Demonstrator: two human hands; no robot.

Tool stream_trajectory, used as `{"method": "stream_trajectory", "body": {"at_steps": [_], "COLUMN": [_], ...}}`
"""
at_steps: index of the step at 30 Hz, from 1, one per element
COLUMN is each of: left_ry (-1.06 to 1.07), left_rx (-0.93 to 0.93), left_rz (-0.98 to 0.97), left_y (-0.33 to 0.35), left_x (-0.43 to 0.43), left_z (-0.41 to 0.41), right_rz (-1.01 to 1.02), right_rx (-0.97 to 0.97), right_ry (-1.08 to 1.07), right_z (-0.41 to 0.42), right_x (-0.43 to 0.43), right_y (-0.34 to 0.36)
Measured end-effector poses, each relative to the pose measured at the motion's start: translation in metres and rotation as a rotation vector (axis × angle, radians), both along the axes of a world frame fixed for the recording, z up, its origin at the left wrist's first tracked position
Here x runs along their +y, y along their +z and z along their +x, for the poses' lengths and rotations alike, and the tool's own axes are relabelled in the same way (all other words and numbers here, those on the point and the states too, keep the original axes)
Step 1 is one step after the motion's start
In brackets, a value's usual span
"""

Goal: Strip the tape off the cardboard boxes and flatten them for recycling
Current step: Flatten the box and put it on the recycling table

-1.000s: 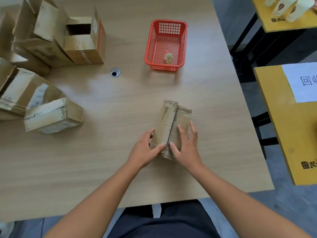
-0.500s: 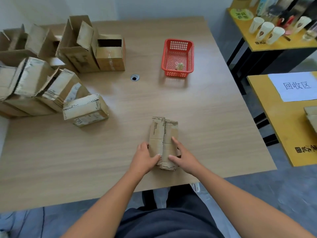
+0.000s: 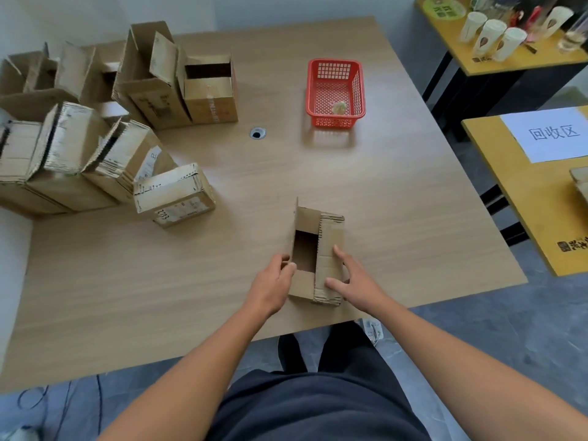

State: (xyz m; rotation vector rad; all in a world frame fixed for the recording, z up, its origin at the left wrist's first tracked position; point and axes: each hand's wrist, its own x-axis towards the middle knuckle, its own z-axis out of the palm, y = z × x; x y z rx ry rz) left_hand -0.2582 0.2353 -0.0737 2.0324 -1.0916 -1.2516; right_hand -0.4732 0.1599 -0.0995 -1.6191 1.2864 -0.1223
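Gripping the left wall of the small corrugated cardboard box [image 3: 331, 246], your left hand [image 3: 273, 284] curls its fingers over the rim into the dark rectangular opening. Your right hand [image 3: 359, 281] lies with fingers spread against the folded right flap. The box stands on the pale woodgrain table [image 3: 397, 202], nearer you than the red plastic mesh basket [image 3: 332, 122].

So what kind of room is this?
Probably a workroom set up for recycling: piled cardboard boxes on a big wooden table, and a paper sign on the yellow side table that reads recycling area in Chinese.
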Motion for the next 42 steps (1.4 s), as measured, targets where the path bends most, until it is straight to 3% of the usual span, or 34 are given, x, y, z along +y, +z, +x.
{"method": "stream_trajectory", "body": {"at_steps": [4, 9, 13, 16, 19, 23, 28, 33, 36, 39, 42], "left_ry": [0.112, 0.148, 0.050, -0.172, -0.217, -0.251, -0.455, -0.706, -0.802, -0.799, -0.577], "left_rx": [0.212, 0.134, -0.236, -0.514, -0.486, -0.610, -0.820, -0.953, -1.038, -0.935, -0.669], "left_rz": [-0.017, 0.005, -0.140, -0.158, -0.099, -0.133, -0.199, -0.157, -0.160, -0.133, -0.034], "left_y": [-0.007, -0.013, -0.016, -0.019, -0.019, -0.016, -0.011, -0.010, -0.008, -0.003, 0.002], "left_x": [0.016, 0.021, 0.022, 0.014, 0.004, -0.021, -0.063, -0.115, -0.134, -0.142, -0.139], "left_z": [0.010, 0.010, 0.008, 0.014, 0.015, 0.020, 0.012, 0.009, 0.009, 0.014, 0.025], "right_rz": [-0.032, -0.154, -0.055, 0.032, -0.129, -0.294, -0.202, 0.003, 0.032, -0.007, -0.057], "right_rx": [0.154, 0.391, 0.203, 0.076, 0.208, 0.288, 0.334, 0.191, 0.219, 0.245, 0.276], "right_ry": [-0.084, -0.006, -0.092, -0.193, -0.294, -0.265, -0.165, -0.189, -0.185, -0.178, -0.203], "right_z": [0.015, 0.033, 0.023, 0.004, -0.015, -0.031, -0.020, 0.001, 0.003, 0.001, -0.004], "right_x": [0.011, 0.017, 0.020, 0.023, 0.025, 0.030, 0.034, 0.042, 0.043, 0.036, 0.027], "right_y": [0.002, 0.010, 0.021, 0.033, 0.035, 0.035, 0.027, 0.023, 0.022, 0.025, 0.028]}}
